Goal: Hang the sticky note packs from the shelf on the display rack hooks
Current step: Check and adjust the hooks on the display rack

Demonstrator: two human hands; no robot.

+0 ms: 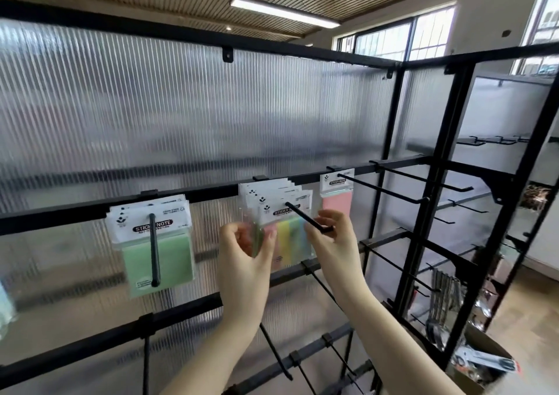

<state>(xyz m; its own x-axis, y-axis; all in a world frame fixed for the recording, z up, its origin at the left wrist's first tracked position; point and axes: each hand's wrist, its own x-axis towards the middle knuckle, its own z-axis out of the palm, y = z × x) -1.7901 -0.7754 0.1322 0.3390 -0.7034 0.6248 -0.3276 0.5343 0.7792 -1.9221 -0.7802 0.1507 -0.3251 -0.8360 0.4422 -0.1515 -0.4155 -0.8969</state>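
Note:
A multicoloured sticky note pack [289, 237] hangs at the front of a stack on the middle hook [305, 219] of the black display rack [90, 210]. My left hand [245, 261] pinches the left edge of that stack. My right hand [335, 243] is curled around the outer end of the hook, beside the pack's right edge. A stack of green packs [157, 243] hangs on the hook to the left. A single pink pack [336, 196] hangs on the hook to the right.
Bare hooks [402, 192] stick out further right and on the lower rails [317, 276]. A ribbed translucent panel [181, 116] backs the rack. A side rack at right holds hanging metal utensils [444, 291], with an open cardboard box [484, 364] on the floor below.

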